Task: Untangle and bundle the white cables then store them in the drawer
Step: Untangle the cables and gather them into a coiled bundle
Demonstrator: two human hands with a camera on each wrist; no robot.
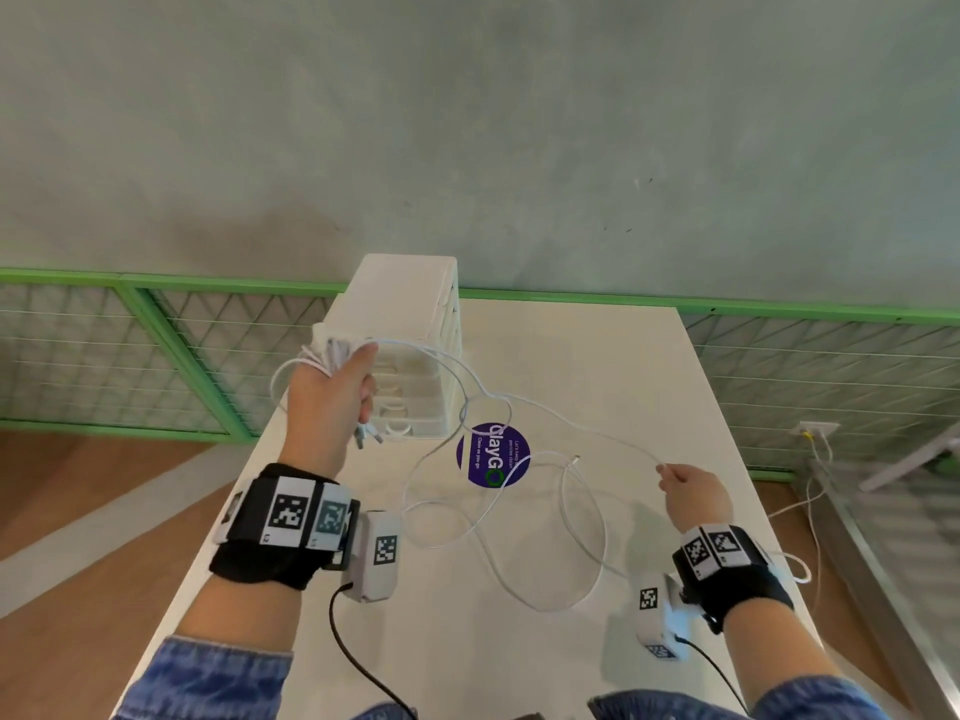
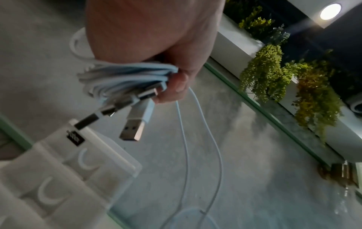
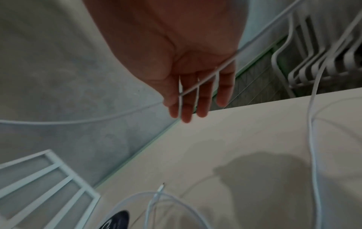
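My left hand is raised in front of the white drawer unit and grips a coiled bundle of white cables. In the left wrist view the bundle sits under the curled fingers, with several USB plugs hanging from it. One white strand runs from the bundle across to my right hand, which pinches it above the table's right side. In the right wrist view the strand crosses the fingers. Loose cable loops lie on the white table.
A round purple sticker is on the table beside the drawer unit. A green-framed mesh fence stands behind. A wall socket with its own cable is at the right, past the table edge. White chair frames stand beyond the table.
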